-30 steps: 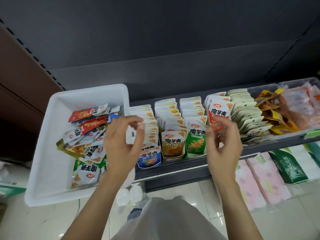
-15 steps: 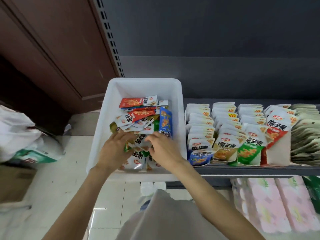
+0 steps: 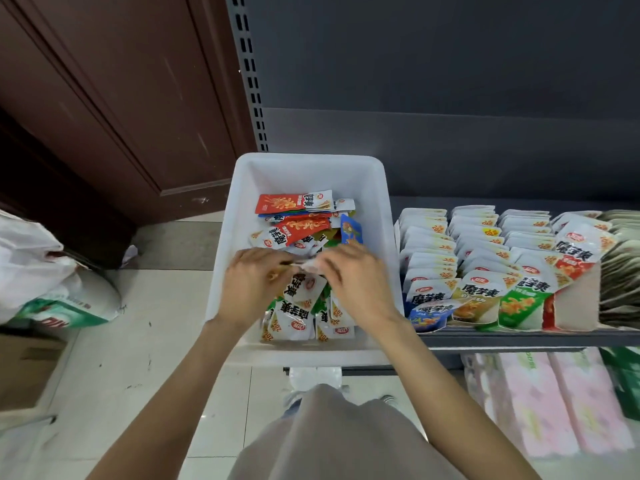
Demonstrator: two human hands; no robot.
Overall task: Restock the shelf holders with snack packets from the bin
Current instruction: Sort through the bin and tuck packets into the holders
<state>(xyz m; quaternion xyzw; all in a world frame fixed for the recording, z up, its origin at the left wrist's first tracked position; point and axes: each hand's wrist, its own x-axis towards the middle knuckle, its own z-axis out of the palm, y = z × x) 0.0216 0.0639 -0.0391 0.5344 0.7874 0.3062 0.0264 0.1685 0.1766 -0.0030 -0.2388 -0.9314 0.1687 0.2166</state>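
White plastic bin (image 3: 375, 216): both hands, left hand (image 3: 250, 285) and right hand (image 3: 356, 282), pinch one blurred packet (image 3: 306, 265) together; picking step, next it probably goes to a matching shelf holder (image 3: 573, 306).

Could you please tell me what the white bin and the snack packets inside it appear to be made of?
White rectangular bin: probably moulded plastic, with smooth, faintly glossy walls and rounded corners. Glossy printed snack packets: apparently thin plastic or foil film, given the shiny, creased surfaces and flat sealed edges.

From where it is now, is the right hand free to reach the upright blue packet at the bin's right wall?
Probably yes: the right hand is just below the blue packet, nothing between them, though it already pinches a white packet.
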